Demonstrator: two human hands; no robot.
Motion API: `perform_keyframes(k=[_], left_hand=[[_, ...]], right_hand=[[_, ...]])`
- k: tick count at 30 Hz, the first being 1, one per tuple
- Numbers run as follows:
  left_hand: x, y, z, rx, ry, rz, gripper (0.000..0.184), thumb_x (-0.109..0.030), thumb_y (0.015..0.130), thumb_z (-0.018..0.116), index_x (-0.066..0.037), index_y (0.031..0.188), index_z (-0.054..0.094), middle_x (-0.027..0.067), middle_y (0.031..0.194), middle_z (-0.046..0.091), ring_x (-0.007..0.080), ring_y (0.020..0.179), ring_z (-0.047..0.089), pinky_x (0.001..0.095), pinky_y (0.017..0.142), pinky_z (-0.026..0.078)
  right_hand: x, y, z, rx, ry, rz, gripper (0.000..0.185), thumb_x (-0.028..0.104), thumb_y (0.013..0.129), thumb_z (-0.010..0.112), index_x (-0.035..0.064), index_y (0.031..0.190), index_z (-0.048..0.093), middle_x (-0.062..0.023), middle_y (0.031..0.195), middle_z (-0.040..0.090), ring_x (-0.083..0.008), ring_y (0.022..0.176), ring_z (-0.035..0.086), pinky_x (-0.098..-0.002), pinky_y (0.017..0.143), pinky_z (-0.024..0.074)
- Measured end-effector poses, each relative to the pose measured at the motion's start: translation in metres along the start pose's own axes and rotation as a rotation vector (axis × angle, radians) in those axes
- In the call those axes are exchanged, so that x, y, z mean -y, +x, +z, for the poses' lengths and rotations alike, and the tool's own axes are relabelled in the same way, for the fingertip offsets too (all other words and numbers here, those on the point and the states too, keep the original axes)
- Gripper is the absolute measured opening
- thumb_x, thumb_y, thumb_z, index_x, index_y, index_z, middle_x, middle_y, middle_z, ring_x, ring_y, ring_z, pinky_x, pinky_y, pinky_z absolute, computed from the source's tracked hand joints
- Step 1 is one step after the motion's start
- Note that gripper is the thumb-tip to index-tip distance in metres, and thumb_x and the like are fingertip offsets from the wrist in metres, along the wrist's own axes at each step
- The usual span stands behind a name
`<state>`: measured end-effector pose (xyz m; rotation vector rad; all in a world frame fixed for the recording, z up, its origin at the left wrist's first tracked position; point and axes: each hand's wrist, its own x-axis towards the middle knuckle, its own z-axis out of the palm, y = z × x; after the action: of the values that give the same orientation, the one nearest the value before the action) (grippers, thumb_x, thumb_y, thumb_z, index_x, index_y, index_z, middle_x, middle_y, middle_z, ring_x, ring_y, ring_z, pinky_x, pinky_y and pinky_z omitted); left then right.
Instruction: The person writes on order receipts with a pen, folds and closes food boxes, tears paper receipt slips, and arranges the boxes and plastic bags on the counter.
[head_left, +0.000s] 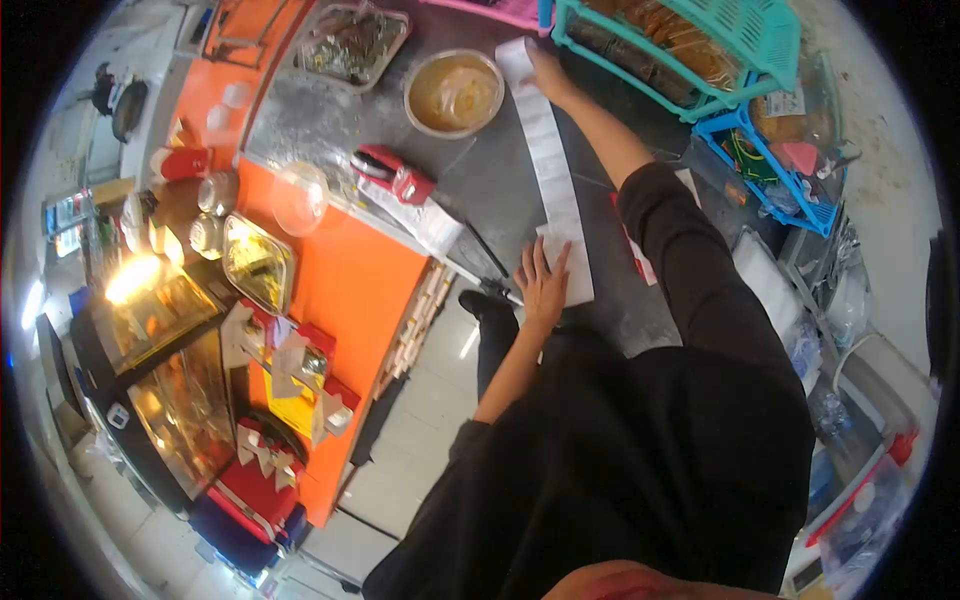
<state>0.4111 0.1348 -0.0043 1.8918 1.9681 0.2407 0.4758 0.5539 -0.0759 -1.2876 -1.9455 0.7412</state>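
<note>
Okay, left hand (545,292) flat, unclenched on white paper strip (549,160), frame centre; right hand (547,78) at its top end, grip unclear; metal bowl (414,112) left.

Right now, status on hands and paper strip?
Left hand: fingers spread on near end. Right hand: at far end, grip unclear. Paper strip: laid along counter. Metal bowl beside far end, not on strip.
</note>
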Motion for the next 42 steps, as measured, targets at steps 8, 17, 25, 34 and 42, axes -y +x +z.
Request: perform_keyframes(k=[8,17,25,34,42], left_hand=[[0.012,0.008,-0.036,-0.067,-0.071,0.054,0.066,-0.021,0.086,0.065,-0.030,0.146,0.040,0.0131,0.154,0.024,0.0357,0.141,0.023,0.0583,0.101,0.026],[0.152,-0.084,-0.088,-0.443,-0.167,-0.425,0.051,-0.006,0.086,0.060,-0.015,0.135,0.051,0.0181,0.145,0.036,0.0338,0.136,0.032,0.0550,0.104,0.020],[0.224,-0.066,-0.112,-0.509,-0.423,-0.234,0.030,0.002,0.082,0.057,-0.004,0.111,0.062,0.0174,0.110,0.057,0.0375,0.101,0.057,0.0458,0.085,0.047],[0.257,0.041,-0.104,-0.487,-0.185,-0.005,0.052,-0.032,0.087,0.063,-0.008,0.131,0.051,0.0087,0.137,0.049,0.0298,0.134,0.038,0.0541,0.105,0.029],[0.292,0.086,-0.101,-0.356,-0.126,-0.035,0.082,-0.054,0.083,0.058,-0.007,0.147,0.034,0.0035,0.155,0.031,0.0266,0.147,0.019,0.0572,0.117,0.006]], right_hand=[[0.113,-0.092,-0.054,-0.442,-0.227,-0.102,0.034,0.002,0.081,0.061,0.0054,0.115,0.061,-0.0159,0.110,0.056,-0.0347,0.108,0.052,-0.0447,0.094,0.0413],[0.241,-0.261,0.027,0.017,0.072,-0.011,0.026,-0.006,0.078,0.057,0.0079,0.096,0.068,-0.0123,0.100,0.053,-0.0310,0.093,0.057,-0.0403,0.077,0.0472],[0.236,-0.287,0.092,0.277,-0.544,0.175,0.037,0.010,0.084,0.061,-0.0001,0.115,0.044,-0.0211,0.104,0.058,-0.0402,0.095,0.059,-0.0498,0.077,0.0519],[0.260,-0.223,0.063,0.119,1.039,0.456,0.025,0.005,0.087,0.058,0.0040,0.112,0.055,-0.0088,0.087,0.061,-0.0174,0.070,0.054,-0.0301,0.060,0.0439],[0.277,-0.175,0.164,0.455,0.763,0.090,0.017,0.020,0.088,0.069,0.0062,0.087,0.059,-0.0072,0.087,0.061,-0.0177,0.089,0.059,-0.0326,0.086,0.0456]])
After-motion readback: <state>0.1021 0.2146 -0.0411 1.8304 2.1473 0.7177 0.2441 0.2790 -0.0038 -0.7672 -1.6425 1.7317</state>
